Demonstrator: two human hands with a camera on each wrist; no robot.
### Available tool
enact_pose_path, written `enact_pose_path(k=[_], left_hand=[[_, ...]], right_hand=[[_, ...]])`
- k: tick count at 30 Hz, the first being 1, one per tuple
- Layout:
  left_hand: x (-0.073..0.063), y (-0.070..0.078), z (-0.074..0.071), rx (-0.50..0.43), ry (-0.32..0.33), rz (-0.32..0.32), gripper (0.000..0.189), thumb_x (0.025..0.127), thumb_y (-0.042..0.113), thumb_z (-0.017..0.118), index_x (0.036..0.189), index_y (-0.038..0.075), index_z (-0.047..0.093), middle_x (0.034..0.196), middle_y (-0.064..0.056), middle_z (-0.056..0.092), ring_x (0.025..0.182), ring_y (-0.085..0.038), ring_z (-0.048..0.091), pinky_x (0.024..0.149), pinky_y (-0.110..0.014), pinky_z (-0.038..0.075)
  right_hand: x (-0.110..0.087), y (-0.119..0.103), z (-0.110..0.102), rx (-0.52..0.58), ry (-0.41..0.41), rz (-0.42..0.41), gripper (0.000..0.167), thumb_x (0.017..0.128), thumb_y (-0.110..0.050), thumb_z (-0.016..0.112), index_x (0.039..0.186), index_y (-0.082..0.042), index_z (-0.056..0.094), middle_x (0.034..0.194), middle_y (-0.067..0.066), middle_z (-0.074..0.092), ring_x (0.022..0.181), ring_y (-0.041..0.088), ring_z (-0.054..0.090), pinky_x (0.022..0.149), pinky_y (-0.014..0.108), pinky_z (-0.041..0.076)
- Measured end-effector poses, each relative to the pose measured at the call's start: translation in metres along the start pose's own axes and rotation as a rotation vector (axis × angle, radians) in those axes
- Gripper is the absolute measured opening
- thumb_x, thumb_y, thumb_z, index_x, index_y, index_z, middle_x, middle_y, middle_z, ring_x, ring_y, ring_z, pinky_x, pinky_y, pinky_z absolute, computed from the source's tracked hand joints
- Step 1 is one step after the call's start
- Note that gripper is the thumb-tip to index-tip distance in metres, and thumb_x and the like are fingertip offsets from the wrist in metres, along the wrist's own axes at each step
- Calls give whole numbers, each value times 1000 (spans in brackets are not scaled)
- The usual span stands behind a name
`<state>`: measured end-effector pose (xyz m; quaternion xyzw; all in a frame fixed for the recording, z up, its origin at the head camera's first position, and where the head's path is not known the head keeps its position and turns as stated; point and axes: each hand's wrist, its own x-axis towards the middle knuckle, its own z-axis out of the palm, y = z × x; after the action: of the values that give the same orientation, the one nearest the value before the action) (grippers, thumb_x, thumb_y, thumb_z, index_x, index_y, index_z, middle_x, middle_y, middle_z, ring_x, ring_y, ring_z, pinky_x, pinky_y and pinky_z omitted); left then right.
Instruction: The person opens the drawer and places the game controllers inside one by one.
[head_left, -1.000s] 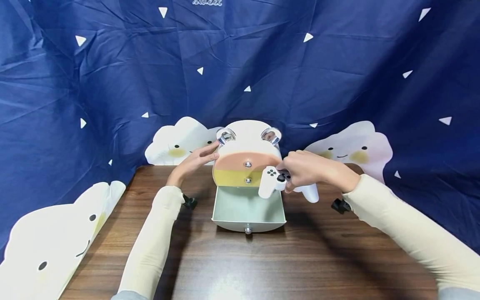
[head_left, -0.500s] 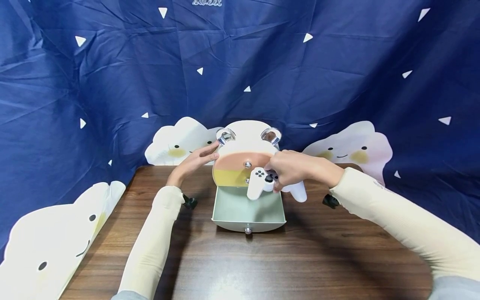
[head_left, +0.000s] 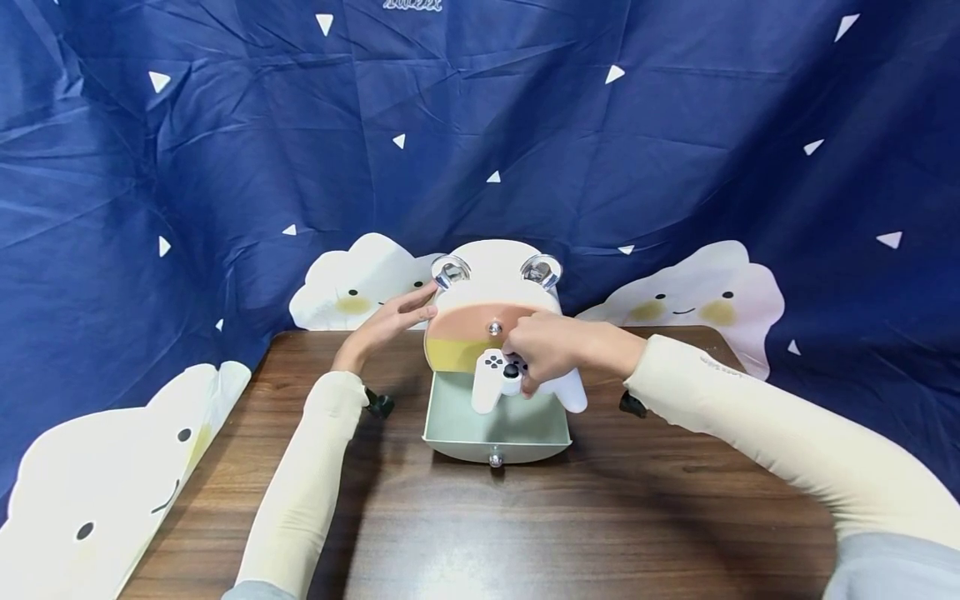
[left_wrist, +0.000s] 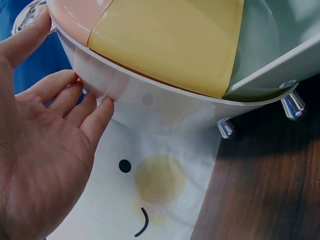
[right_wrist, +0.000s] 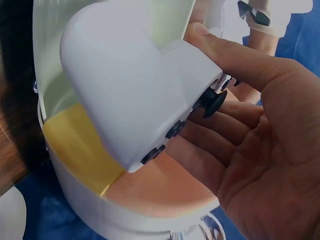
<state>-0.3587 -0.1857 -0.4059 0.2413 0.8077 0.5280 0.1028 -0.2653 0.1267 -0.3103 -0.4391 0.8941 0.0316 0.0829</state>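
Observation:
A white game controller (head_left: pixel 489 385) with black buttons and sticks is held by my right hand (head_left: pixel 555 350), thumb and fingers gripping its middle. It hangs over the pulled-out pale green drawer (head_left: pixel 457 425) of a small white storage box (head_left: pixel 495 267) with round silver eye-like pieces on top. Above that drawer are a yellow drawer (head_left: pixel 450 354) and a pink drawer (head_left: pixel 465 321), both pushed in. My left hand (head_left: pixel 386 327) rests on the left side of the box; in the left wrist view its extended fingers (left_wrist: pixel 102 117) touch the white side wall.
The box stands on a brown wooden table (head_left: pixel 480 533) near its back edge. Behind hangs a dark blue cloth (head_left: pixel 480 108) with white triangles and smiling clouds. The open drawer juts toward me, a silver knob (head_left: pixel 496 460) on its front.
My right hand has carried the controller leftward and slightly down, from the drawer's right side to over its middle. The left hand and the box have stayed in place.

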Motion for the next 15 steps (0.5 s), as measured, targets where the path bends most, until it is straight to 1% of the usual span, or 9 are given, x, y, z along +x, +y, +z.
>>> enact_pose_path(k=[6, 9, 15], left_hand=[[0, 1, 1, 4, 7, -1, 69, 106, 42, 61, 168, 24, 35, 177, 5, 27, 165, -16, 19, 134, -49, 23], [0, 1, 0, 3, 11, -1, 69, 106, 42, 62, 168, 24, 35, 177, 5, 28, 165, -16, 20, 134, -49, 24], [0, 2, 0, 3, 6, 6, 70, 107, 40, 61, 169, 22, 34, 177, 1, 26, 165, -21, 21, 133, -51, 25]], right_hand=[[11, -6, 9, -8, -24, 27, 35, 71, -39, 97, 81, -19, 70, 76, -7, 61, 66, 14, 55, 62, 31, 46], [17, -7, 13, -6, -36, 45, 35, 71, -40, 97, 82, -20, 70, 78, -7, 61, 68, 15, 55, 62, 32, 47], [27, -10, 22, 6, -46, 67, 38, 71, -41, 98, 83, -19, 69, 80, -6, 59, 70, 16, 56, 66, 34, 50]])
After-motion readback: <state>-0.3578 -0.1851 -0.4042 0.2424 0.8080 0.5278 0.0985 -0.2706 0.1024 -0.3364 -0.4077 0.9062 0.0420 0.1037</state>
